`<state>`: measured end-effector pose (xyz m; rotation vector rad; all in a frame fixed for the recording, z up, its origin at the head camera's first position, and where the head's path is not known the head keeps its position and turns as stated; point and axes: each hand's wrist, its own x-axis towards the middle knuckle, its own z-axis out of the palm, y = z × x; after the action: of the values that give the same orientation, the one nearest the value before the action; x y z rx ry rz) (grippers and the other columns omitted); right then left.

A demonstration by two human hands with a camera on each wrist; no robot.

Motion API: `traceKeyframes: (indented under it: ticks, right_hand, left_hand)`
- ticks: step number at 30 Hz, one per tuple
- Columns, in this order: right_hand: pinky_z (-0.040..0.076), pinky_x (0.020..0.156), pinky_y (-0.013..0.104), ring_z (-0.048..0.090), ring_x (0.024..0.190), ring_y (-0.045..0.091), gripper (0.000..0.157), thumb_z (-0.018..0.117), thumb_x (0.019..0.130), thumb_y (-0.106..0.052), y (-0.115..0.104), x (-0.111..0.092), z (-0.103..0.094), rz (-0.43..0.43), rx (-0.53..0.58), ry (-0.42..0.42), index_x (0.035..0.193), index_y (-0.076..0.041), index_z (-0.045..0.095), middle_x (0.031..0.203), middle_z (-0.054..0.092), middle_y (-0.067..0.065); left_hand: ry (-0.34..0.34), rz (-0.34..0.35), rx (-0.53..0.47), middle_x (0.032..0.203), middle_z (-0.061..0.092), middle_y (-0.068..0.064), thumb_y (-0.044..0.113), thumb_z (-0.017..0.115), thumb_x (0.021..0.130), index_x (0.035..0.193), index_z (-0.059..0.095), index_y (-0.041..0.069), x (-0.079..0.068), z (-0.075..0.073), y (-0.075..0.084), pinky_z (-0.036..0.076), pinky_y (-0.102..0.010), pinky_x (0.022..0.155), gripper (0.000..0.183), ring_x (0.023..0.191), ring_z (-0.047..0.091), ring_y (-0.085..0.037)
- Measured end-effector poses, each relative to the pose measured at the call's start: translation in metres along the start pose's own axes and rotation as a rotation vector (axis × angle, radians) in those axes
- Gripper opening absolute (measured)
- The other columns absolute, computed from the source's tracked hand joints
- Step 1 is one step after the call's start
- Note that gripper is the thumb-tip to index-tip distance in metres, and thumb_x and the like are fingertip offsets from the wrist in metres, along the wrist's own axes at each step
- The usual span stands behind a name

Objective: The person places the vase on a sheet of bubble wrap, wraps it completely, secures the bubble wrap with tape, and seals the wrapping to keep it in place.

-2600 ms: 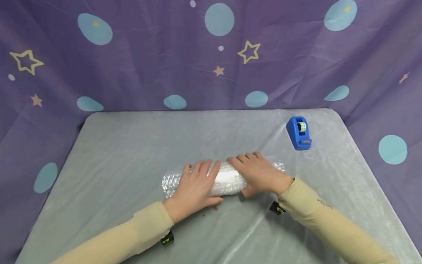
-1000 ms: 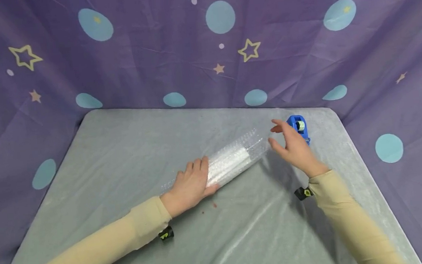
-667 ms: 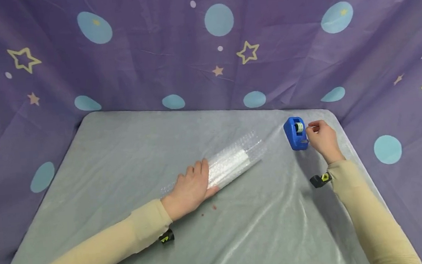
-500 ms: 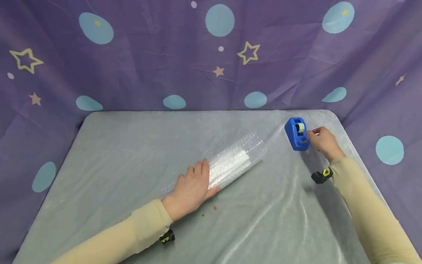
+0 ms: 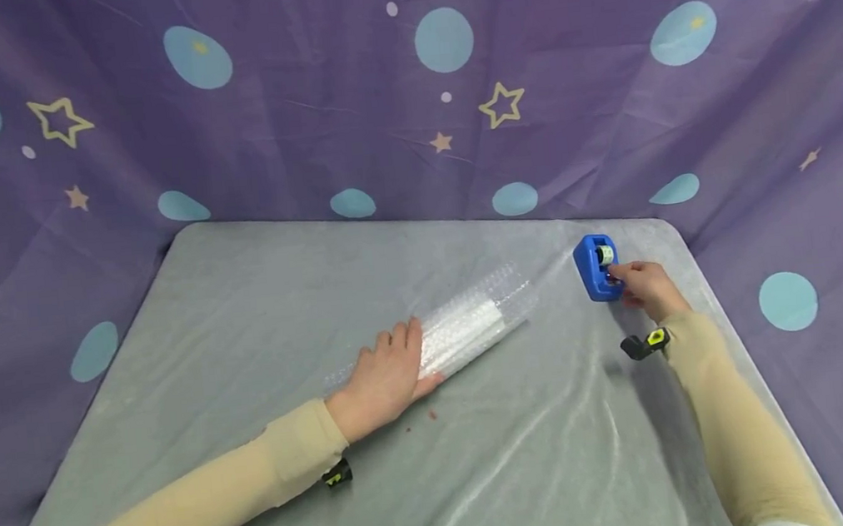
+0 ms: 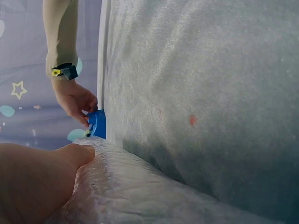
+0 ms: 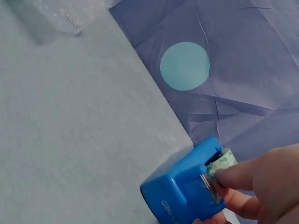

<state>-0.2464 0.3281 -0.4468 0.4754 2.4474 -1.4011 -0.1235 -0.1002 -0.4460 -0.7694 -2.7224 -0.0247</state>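
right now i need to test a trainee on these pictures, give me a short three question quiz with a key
1. Which hand holds the bubble wrap roll?
2. True or false: the tape dispenser stands near the far left corner of the table, as the head view shows it.
3. The right hand touches: A. the bubble wrap roll; B. the patterned curtain; C. the tape dispenser.

Key:
1. The left hand.
2. False; it stands near the table's far right corner.
3. C.

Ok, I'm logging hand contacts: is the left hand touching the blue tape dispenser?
No, the left hand holds the bubble-wrap roll, while the right hand is at the dispenser.
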Motion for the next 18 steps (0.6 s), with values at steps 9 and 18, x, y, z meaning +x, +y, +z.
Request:
traceKeyframes:
  ticks: [9,18]
  right_hand:
    - [0.045,0.070,0.027,0.051,0.077,0.009,0.028,0.059,0.090,-0.036,0.008,0.000,-0.010,0.001,0.101,-0.025,0.101,-0.011,0.059,0.082,0.053,-0.013]
    - [0.046,0.086,0.033,0.053,0.084,0.012,0.026,0.057,0.093,-0.031,0.005,0.004,-0.013,0.070,0.190,-0.112,0.106,-0.009,0.054,0.082,0.056,-0.013]
  left_hand:
    - [-0.063,-0.030,-0.039,0.110,0.057,-0.020,0.062,0.055,0.083,0.132,0.042,-0.008,-0.001,0.002,0.002,0.049,-0.039,0.047,0.086,0.081,0.060,-0.032]
    - [-0.075,-0.035,-0.054,0.112,0.057,-0.021,0.060,0.054,0.085,0.132,0.041,-0.008,0.000,0.002,0.001,0.050,-0.041,0.050,0.084,0.084,0.060,-0.034]
